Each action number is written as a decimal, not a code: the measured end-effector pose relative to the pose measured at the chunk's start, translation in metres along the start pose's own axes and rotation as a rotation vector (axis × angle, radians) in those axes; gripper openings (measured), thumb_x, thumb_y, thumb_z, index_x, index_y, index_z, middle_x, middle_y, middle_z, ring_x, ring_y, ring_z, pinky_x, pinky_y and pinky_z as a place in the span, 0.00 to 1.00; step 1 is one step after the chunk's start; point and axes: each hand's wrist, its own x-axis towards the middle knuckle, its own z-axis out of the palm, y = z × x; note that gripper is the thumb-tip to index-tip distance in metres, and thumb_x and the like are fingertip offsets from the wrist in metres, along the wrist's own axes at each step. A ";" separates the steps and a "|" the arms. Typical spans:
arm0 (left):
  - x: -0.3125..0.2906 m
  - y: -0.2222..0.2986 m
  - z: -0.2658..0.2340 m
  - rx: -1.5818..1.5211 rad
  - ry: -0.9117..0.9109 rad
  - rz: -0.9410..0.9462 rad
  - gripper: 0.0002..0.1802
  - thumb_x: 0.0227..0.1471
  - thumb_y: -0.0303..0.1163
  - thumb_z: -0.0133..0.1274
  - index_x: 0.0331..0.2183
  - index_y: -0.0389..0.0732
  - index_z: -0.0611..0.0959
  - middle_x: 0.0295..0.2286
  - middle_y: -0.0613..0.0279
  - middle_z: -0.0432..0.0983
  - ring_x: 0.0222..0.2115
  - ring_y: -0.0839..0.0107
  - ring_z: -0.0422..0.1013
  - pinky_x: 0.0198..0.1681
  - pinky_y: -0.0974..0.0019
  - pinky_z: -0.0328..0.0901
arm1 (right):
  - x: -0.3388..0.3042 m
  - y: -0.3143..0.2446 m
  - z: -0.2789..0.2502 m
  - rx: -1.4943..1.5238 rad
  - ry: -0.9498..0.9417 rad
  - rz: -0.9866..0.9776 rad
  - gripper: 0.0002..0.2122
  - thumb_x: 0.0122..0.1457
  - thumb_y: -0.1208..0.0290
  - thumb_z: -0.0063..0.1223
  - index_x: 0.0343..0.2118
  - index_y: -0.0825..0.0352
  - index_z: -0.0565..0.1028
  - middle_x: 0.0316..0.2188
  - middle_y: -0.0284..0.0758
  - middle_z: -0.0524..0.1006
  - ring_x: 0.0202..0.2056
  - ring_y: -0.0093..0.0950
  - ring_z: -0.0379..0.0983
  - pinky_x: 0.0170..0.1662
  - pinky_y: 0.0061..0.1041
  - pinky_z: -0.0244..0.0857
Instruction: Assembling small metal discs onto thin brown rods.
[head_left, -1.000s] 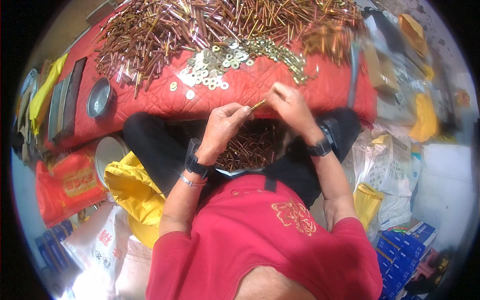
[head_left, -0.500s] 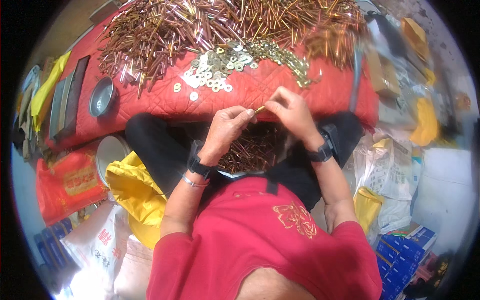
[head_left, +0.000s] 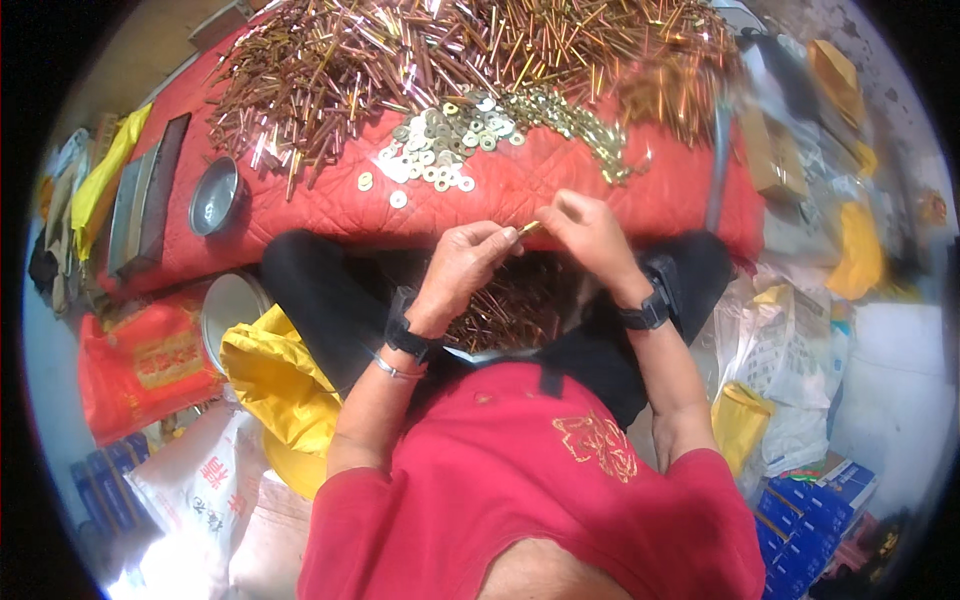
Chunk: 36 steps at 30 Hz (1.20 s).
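Observation:
My left hand [head_left: 466, 268] pinches a thin brass-coloured metal rod [head_left: 529, 228] between thumb and fingertips. From the other side my right hand [head_left: 592, 240] closes its fingers on the rod's far end. Both hands meet above my lap, just short of the red quilted cover [head_left: 520, 190]. Beyond them lies a small heap of flat washers [head_left: 440, 145], with small brass-coloured nuts [head_left: 590, 135] to its right. Behind these spreads a big pile of copper-coloured bolts [head_left: 480, 55]. More bolts [head_left: 515, 305] lie below my hands, between my legs.
A grey metal bowl [head_left: 216, 196] sits at the cover's left, near long dark metal bars [head_left: 155, 200]. Yellow cloth [head_left: 280, 390] and a red bag [head_left: 145, 365] lie on my left. Plastic bags [head_left: 775, 350], a cardboard box [head_left: 772, 155] and blue boxes [head_left: 810, 515] are on my right.
The view has shifted slightly, so the scene sits a little lower and further right. Both hands keep their hold on the rod, with little other visible movement.

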 end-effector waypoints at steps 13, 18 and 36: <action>0.001 0.001 -0.012 -0.080 -0.016 -0.039 0.14 0.54 0.40 0.52 0.24 0.40 0.81 0.16 0.77 0.62 0.13 0.88 0.51 0.15 0.80 0.44 | 0.009 -0.014 0.024 -0.001 0.228 -0.279 0.15 0.58 0.66 0.52 0.22 0.73 0.66 0.19 0.41 0.63 0.22 0.29 0.62 0.27 0.30 0.57; 0.001 0.001 -0.013 -0.098 -0.054 -0.054 0.15 0.54 0.40 0.52 0.24 0.40 0.80 0.16 0.77 0.62 0.13 0.88 0.51 0.15 0.80 0.44 | 0.014 -0.001 0.015 -0.082 0.086 -0.222 0.15 0.57 0.64 0.54 0.22 0.71 0.69 0.18 0.37 0.66 0.22 0.26 0.63 0.27 0.26 0.58; 0.139 0.077 -0.067 1.118 0.693 0.438 0.26 0.49 0.51 0.52 0.32 0.35 0.83 0.28 0.43 0.78 0.31 0.50 0.76 0.35 0.56 0.69 | 0.076 0.033 -0.041 -0.555 0.381 -0.406 0.04 0.51 0.74 0.52 0.28 0.68 0.73 0.28 0.39 0.71 0.32 0.37 0.70 0.35 0.33 0.63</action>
